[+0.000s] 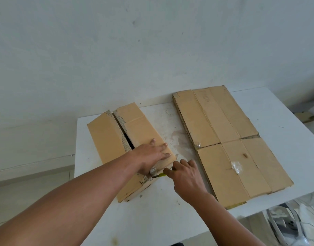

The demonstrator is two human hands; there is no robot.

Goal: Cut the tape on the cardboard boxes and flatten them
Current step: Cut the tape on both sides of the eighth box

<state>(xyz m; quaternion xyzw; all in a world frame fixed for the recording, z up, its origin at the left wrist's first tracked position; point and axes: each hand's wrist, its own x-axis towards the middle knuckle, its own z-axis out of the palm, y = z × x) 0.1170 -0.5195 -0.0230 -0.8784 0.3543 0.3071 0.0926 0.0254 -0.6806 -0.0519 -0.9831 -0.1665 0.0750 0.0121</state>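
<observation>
A left hand (152,155) is pressing flat-fingered on the box (106,139) at the table's (161,219) left while the right hand (186,176) is gripping a yellow cutter (159,175) at its taped near end, the light, stiff cardboard likely needing steadying from above.

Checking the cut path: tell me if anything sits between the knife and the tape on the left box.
Nothing visible does. The right hand holds the knife with its tip at the taped near end of the box; the left hand presses flat on top, near the blade.
</observation>
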